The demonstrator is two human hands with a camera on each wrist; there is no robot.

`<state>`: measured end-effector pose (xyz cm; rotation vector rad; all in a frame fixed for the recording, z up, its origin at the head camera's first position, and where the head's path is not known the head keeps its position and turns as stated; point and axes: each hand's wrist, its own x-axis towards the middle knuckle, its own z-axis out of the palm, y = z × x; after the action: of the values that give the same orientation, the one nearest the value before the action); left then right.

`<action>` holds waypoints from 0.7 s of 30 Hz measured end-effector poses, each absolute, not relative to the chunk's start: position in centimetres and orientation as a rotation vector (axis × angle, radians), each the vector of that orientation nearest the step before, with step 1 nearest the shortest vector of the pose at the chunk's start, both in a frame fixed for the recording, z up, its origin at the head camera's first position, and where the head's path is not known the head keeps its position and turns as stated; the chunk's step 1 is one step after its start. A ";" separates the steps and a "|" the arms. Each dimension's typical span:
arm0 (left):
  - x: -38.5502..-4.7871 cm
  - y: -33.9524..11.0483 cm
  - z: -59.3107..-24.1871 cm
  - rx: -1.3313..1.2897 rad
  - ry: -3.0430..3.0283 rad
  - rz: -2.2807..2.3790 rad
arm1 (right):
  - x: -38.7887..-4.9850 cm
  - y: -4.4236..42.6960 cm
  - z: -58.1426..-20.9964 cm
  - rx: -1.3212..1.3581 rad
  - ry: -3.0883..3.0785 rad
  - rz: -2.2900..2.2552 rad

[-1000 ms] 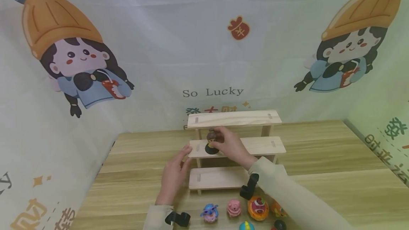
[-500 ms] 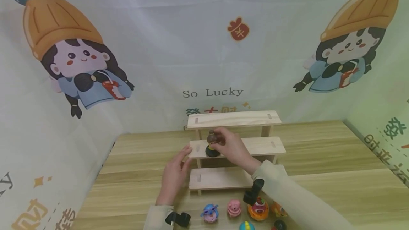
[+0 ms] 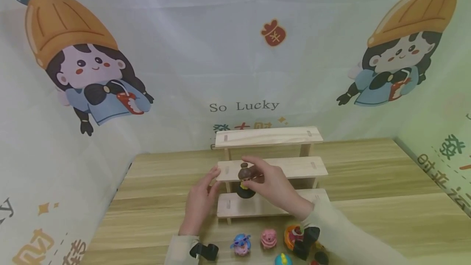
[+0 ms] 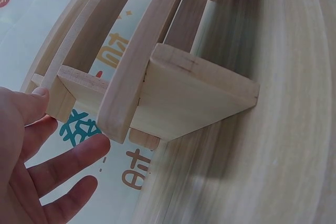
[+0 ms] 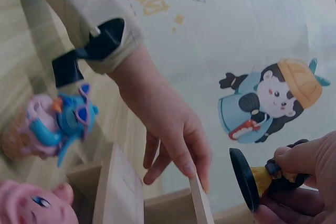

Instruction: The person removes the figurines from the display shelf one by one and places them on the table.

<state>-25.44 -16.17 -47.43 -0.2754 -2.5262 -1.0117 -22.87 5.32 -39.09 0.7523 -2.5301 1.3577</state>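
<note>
A three-tier wooden display shelf (image 3: pixel 298 167) stands on the table. My right hand (image 3: pixel 277 185) pinches a small figurine (image 3: pixel 244 174) with a brown hair bun, yellow clothing and a round black base. In the head view, the figurine appears in front of the middle tier, over the lowest one. Its base (image 5: pixel 243 179) hangs free and tilted in the right wrist view. My left hand (image 3: pixel 200 199) holds the left end of the middle tier between thumb and finger; the other fingers (image 4: pixel 73 158) spread out below, off the wood.
Before the shelf sit several toys: a blue one with sunglasses (image 3: pixel 241 244), a pink pig-like one (image 3: pixel 269 239), an orange round one (image 3: pixel 290 234) partly behind the right wrist's black mount, and a blue-and-yellow one (image 3: pixel 283 259). A printed cloth (image 3: pixel 184 52) hangs behind the table.
My right hand has lifted the figurine off the middle tier and brought it forward and down, toward me. The left hand stays on the shelf's end.
</note>
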 end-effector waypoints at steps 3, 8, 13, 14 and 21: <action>-25.5 -16.1 -47.5 -0.291 -2.515 -1.004 | -21.6 5.6 -39.1 0.797 -2.523 1.357; -25.7 -16.1 -47.5 -0.297 -2.528 -1.010 | -19.6 5.7 -39.1 0.864 -2.501 1.354; -25.7 -16.1 -47.2 -0.289 -2.537 -1.026 | -18.0 5.5 -39.4 0.917 -2.472 1.398; -25.8 -16.1 -47.2 -0.293 -2.536 -1.017 | -17.7 5.4 -39.6 0.931 -2.466 1.414; -26.0 -16.2 -47.0 -0.266 -2.547 -0.991 | -15.8 5.0 -40.8 1.037 -2.469 1.469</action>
<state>-25.96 -16.21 -46.96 -0.2658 -2.5471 -0.9915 -15.84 4.97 -40.76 1.0373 -2.4689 1.4693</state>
